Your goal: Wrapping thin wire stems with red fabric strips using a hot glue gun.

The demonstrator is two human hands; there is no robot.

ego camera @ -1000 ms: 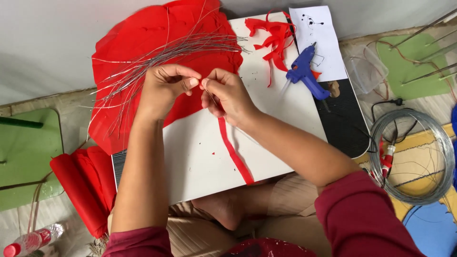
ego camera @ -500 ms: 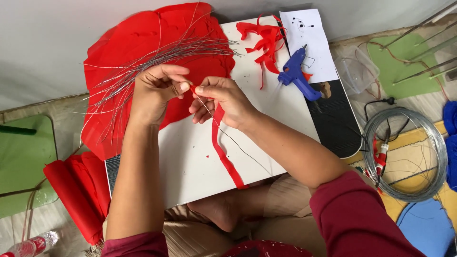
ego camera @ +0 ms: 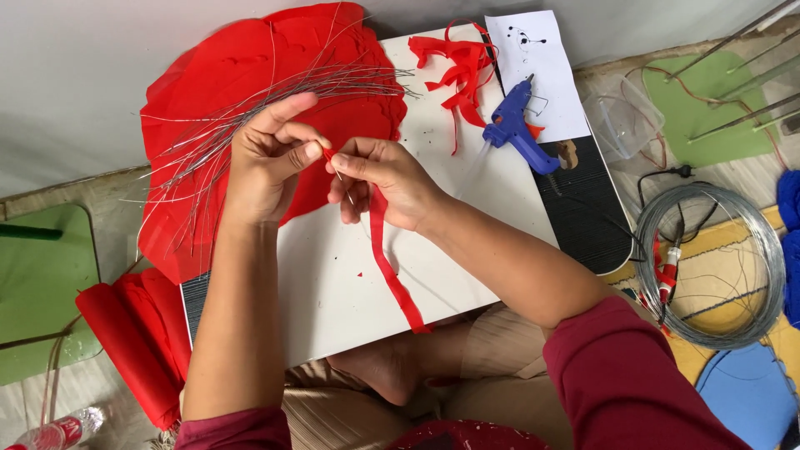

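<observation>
Left hand (ego camera: 267, 162), right hand (ego camera: 379, 179): fingertips pinched together.

Red ribbon strip (ego camera: 385, 250) between my hands: thin, matt, papery. Wire bundle (ego camera: 275, 100): bare grey metal, dull sheen. Board (ego camera: 333, 283) on my lap: smooth white, slightly glossy. Glue gun (ego camera: 517, 125): blue plastic, smooth. Wire coil (ego camera: 754, 242): shiny metal. Red sheet (ego camera: 208, 75): soft, matt.
</observation>
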